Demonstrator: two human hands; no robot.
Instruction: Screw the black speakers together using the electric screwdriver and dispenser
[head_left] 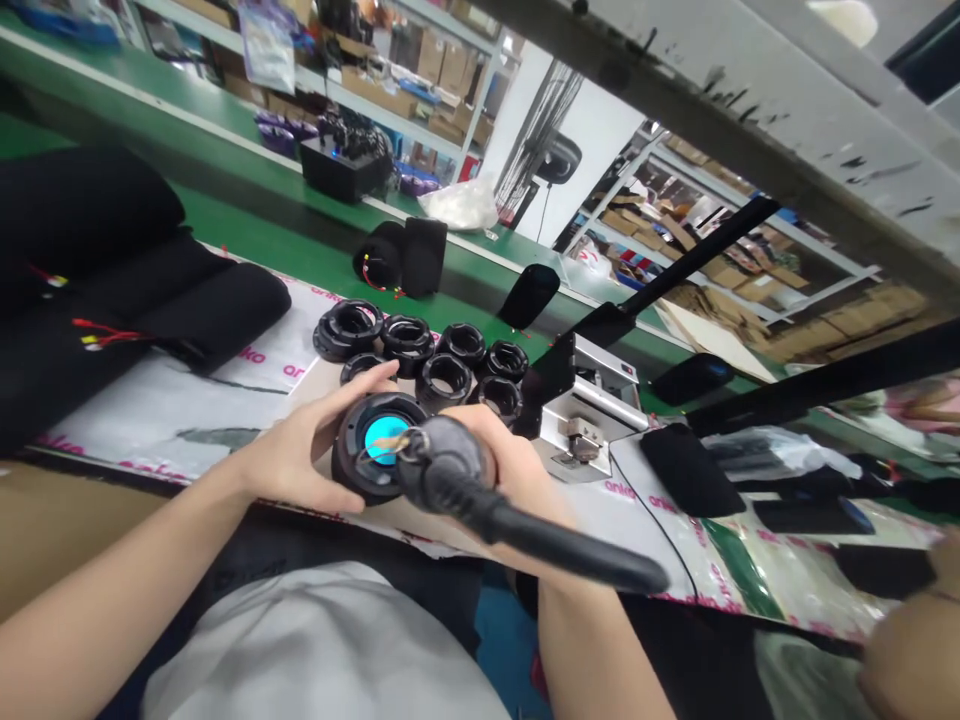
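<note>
My left hand [300, 450] curls its thumb and fingers around the near side of a black round housing [349, 455] with a bright blue-green disc in its middle. In my right hand [517, 475] is a black electric screwdriver [450, 455], seen from its top end, with a metal hanging loop and a thick black cable [570, 550] running toward the lower right. The screwdriver's tip is hidden beneath its body, so I cannot tell whether it touches the housing. Just beyond my hands stand several black ring-shaped housings [405, 340] in rows.
A metal-and-black box device [592, 410] stands right of the rings. Black fabric-covered rolls [217, 310] with coloured wires lie at left. More black pieces [690, 470] lie at right, near another person's arm [911, 640]. A slanted beam [720, 110] crosses overhead.
</note>
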